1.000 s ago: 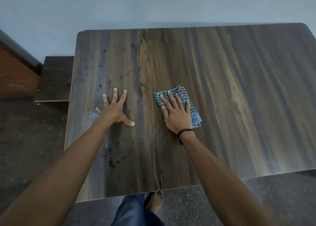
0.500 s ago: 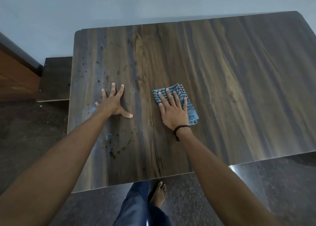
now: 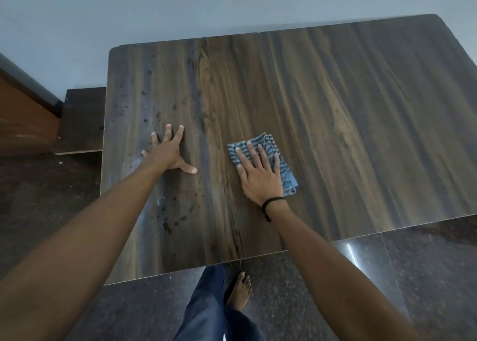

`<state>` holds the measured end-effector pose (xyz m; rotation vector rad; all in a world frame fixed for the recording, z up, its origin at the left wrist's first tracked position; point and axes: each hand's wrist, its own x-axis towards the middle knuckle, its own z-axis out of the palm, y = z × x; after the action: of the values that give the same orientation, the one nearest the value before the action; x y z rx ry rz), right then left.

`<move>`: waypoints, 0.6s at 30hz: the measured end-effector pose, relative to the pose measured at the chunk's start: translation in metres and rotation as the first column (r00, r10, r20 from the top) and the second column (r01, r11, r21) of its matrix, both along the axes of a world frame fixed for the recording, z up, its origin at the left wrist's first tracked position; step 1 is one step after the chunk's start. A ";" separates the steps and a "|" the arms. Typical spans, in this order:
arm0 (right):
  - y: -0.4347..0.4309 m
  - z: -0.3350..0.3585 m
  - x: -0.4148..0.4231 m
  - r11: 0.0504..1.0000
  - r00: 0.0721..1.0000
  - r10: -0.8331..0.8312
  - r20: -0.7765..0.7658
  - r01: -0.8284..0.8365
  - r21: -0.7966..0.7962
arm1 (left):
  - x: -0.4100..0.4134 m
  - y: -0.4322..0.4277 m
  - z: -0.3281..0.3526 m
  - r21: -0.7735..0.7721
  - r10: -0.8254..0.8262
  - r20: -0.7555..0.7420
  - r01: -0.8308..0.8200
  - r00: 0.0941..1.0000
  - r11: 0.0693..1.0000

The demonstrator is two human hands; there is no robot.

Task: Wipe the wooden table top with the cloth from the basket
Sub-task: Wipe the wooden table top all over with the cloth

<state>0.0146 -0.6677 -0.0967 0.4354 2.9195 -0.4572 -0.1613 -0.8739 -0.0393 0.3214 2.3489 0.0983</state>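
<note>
Little has shifted in the last second: the right hand point(image 3: 259, 178) still presses flat-fingered on the cloth point(image 3: 288, 179) mid-table point(image 3: 361, 108), left hand point(image 3: 167, 156) splayed open at its 9 o'clock, so the spots point(image 3: 167, 224) at 8 o'clock likely remain unwiped.

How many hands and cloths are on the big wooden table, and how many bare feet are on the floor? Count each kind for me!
Hands on the wooden table: 2, the left hand and the right hand
Cloths: 1, the striped blue cloth under the right hand
Bare feet: 1, one bare foot
Total: 4
</note>
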 end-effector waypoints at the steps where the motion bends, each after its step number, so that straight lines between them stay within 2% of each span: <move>1: -0.010 0.000 0.012 0.999 0.999 0.039 -0.007 -0.039 0.002 | 0.003 0.000 0.000 0.004 -0.019 -0.002 0.019 1.000 1.000; 5: -0.030 -0.002 0.092 0.932 0.933 0.361 -0.016 -0.360 0.030 | 0.017 -0.008 -0.013 -0.022 -0.064 0.101 0.067 0.993 0.998; 7: -0.012 -0.002 0.096 0.899 0.900 0.437 -0.005 -0.436 0.022 | 0.022 -0.012 -0.021 -0.026 -0.100 0.087 0.103 0.991 0.994; 9: 0.006 -0.003 0.072 0.918 0.919 0.394 0.002 -0.393 0.052 | 0.023 -0.011 -0.022 -0.016 -0.107 0.069 0.109 0.992 0.994; 12: 0.013 0.001 0.022 0.992 0.993 0.121 -0.008 -0.120 0.044 | 0.024 -0.012 -0.017 -0.022 -0.102 0.062 0.104 0.993 0.994; 14: -0.001 0.002 0.013 1.000 1.000 0.019 0.004 -0.019 0.003 | 0.025 -0.015 -0.014 -0.021 -0.099 0.054 0.100 0.994 0.995; 16: -0.020 -0.001 0.035 0.992 0.993 0.114 -0.012 -0.114 0.046 | 0.028 -0.016 -0.011 -0.012 -0.098 0.050 0.098 0.994 0.995; 18: -0.031 -0.004 0.080 0.937 0.939 0.343 -0.015 -0.341 0.080 | 0.028 -0.014 -0.011 -0.001 -0.095 0.059 0.096 0.994 0.995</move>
<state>0.0941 -0.6991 -0.1010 -0.0762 2.9589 -0.3037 -0.1333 -0.8881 -0.0499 0.4228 2.2712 0.0562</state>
